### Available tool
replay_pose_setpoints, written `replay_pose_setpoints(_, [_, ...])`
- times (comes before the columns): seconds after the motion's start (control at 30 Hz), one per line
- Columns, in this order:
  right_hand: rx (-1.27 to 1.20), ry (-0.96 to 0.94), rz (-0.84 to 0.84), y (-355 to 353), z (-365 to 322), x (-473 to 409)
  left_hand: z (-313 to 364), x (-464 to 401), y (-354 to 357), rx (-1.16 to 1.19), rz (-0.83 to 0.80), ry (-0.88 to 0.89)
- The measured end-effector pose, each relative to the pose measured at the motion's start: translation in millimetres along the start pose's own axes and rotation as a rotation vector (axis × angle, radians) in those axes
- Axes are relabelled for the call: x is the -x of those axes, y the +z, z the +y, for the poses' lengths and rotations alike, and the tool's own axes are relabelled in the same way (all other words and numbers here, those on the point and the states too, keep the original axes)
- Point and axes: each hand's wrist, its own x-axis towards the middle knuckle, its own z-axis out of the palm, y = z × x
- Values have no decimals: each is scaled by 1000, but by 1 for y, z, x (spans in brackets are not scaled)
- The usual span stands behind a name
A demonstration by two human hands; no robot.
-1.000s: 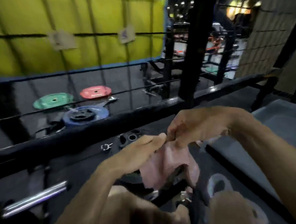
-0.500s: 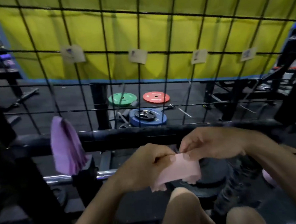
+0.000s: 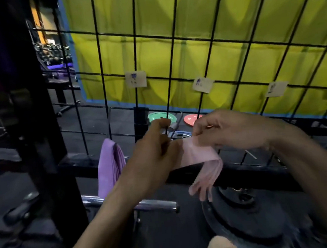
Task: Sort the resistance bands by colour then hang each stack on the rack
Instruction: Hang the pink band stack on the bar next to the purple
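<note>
Head view: pink bands (image 3: 199, 156) between left hand (image 3: 157, 153) and right hand (image 3: 231, 130), against wire rack (image 3: 174, 36)

Place: a gym.
Plates: green plate (image 3: 159, 117), red plate (image 3: 192, 119) and blue plate (image 3: 179, 135) lie on the dark floor at 12 o'clock; a black plate (image 3: 242, 215) at 5 o'clock.
Bar: chrome bar (image 3: 156, 204) at 6 o'clock.
Rack: wire grid (image 3: 174, 39) with paper labels (image 3: 136, 81).
Backdrop: yellow curtain (image 3: 190, 15).
</note>
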Motion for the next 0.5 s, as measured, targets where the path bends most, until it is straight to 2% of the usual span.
replay_pose_setpoints(0.1, [-23,24,8,-2,1,-11,-2,-9,3,-12,24,-73])
replay_pose_setpoints(0.3, [-187,81,76,16,13,-15,-11,-20,7,-184,-14,-69])
replay_pose_setpoints(0.4, [-282,102,96,20,16,-18,-14,-23,6,-158,-28,-87])
replay_pose_setpoints(0.5, [-408,105,88,24,16,-21,-17,-28,0,-37,-100,-140])
